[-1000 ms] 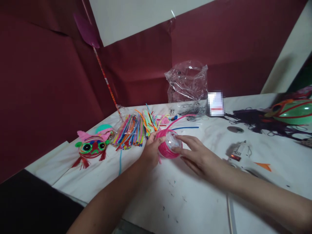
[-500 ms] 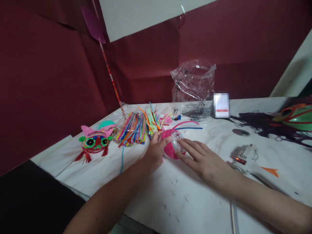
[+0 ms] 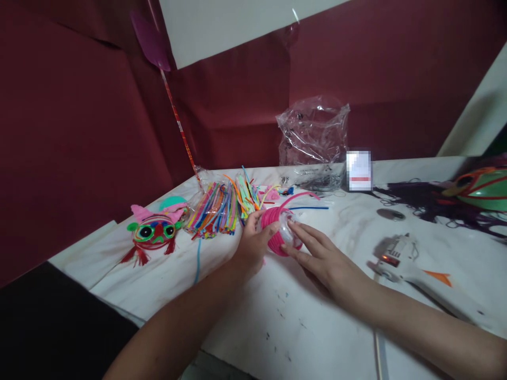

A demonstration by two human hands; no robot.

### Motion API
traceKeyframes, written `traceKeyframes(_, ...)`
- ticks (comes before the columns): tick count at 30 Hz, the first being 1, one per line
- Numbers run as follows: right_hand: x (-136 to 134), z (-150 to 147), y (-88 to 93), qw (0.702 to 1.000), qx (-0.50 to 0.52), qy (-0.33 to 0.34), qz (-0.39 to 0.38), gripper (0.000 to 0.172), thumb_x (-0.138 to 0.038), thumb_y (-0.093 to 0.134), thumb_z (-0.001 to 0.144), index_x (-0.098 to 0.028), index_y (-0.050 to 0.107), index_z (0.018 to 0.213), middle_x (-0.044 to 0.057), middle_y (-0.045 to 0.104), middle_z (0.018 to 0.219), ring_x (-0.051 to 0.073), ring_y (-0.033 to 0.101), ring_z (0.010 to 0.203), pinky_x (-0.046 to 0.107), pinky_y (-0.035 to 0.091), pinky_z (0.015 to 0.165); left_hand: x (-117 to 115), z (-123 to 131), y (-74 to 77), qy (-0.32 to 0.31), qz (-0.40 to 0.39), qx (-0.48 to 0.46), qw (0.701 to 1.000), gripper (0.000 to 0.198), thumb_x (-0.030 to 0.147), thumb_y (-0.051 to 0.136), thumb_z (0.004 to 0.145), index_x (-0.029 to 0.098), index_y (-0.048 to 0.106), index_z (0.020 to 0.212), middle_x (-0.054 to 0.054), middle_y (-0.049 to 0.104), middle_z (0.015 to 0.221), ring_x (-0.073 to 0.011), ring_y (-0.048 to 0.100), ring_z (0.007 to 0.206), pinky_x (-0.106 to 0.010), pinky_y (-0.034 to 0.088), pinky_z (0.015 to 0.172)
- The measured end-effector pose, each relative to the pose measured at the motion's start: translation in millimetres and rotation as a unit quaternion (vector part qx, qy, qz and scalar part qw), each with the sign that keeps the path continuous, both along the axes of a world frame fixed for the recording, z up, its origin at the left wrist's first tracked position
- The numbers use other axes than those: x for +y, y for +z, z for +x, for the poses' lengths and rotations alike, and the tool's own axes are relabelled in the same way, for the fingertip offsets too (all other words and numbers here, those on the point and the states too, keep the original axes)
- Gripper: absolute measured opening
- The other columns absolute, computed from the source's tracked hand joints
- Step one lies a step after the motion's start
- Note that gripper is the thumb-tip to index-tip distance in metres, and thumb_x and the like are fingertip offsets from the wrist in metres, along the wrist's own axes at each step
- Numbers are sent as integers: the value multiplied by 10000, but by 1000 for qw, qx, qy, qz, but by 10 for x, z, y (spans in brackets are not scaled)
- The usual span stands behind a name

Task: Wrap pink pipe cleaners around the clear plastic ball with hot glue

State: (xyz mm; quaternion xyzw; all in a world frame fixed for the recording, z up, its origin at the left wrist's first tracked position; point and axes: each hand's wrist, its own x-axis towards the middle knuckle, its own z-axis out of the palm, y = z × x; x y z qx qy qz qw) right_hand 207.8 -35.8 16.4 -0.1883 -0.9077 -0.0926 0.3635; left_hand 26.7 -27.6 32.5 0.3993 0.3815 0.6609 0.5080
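A rounded form wrapped in pink chenille stem [image 3: 273,244] sits between my hands at the middle of the table. Its right end is clear plastic, and one pink stem end sticks up and curves to the right. From the left, my left hand [image 3: 253,240] grips it, thumb across the near side. The fingers of my right hand [image 3: 322,258] bend onto the plastic end, thumb lower on the pink coils. Just behind lie a blue stem [image 3: 309,208] and bundles of colourful chenille stems [image 3: 216,211].
A white glue gun [image 3: 412,272] with an orange trigger lies at right. At left rests a colourful lion-like mask [image 3: 154,232] with red tassels. A clear plastic bag [image 3: 315,137], a blurred white box [image 3: 359,171] and dark threads [image 3: 420,195] are at the back.
My right fingers and thumb have shifted slightly on the plastic end, and the wrapped form has turned a little. My left hand keeps its grip.
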Motion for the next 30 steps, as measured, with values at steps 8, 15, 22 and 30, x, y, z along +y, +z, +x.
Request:
traceKeyframes(8, 30, 36, 32, 999, -24, -9, 27, 395, -30, 434, 916, -100, 613, 1261, 287, 455, 1461, 339, 372, 1388, 518, 514, 971, -20, 2, 11, -2, -5, 23, 1000, 610, 362, 813, 626, 191, 517, 1131, -66, 642, 1066, -185, 632, 907, -314, 498, 810)
traceKeyframes(15, 18, 60, 57, 998, -31, -5, 63, 328, -40, 470, 905, -85, 653, 1174, 287, 521, 1395, 363, 441, 1319, 512, 529, 928, 4, -54, 2, 8, 20, 116, 993, 600, 310, 787, 641, 201, 525, 1169, -94, 609, 1170, -239, 617, 1013, -351, 504, 860)
traceKeyframes(22, 108, 176, 312, 988, 97, -57, 102, 263, -116, 535, 913, -134, 580, 1171, 233, 625, 1225, 336, 546, 1192, 520, 484, 925, -40, -121, 25, 4, 127, 293, 948, 672, 320, 785, 589, 177, 534, 1195, -130, 541, 1240, -346, 507, 1206, -487, 390, 1047)
traceKeyframes(30, 173, 208, 303, 992, 111, -43, -42, 96, -226, 511, 960, -220, 606, 948, 53, 736, 821, 226, 669, 772, 466, 488, 846, -22, -156, -4, 3, 233, 396, 888, 646, 373, 783, 616, 196, 541, 1188, -120, 503, 1278, -330, 456, 1256, -467, 333, 1101)
